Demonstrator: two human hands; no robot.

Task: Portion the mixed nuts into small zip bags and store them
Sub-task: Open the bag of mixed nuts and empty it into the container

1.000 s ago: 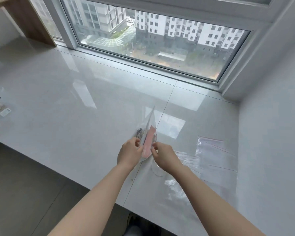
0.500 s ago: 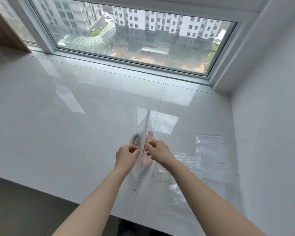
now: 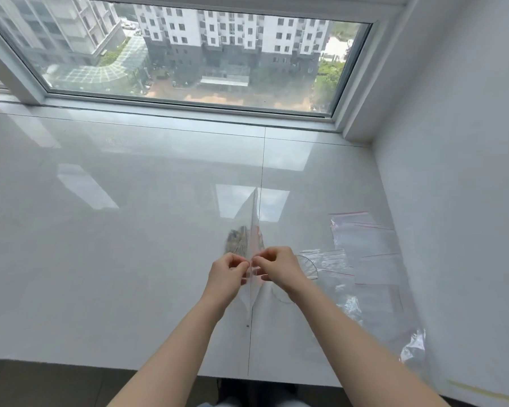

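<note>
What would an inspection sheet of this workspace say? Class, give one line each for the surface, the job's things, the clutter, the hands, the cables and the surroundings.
Surface: glossy white counter with a thin seam, reflecting the window.
Job's things: clear bag held upright on edge, nuts inside; empty zip bags with red strips lying flat to the right.
Clutter: small dark speck on the seam; crumpled clear plastic near the right edge.
Hands: left hand and right hand both pinch the bag's near edge.
Cables: nothing seen.
Surroundings: window onto apartment blocks; white wall on the right.
</note>
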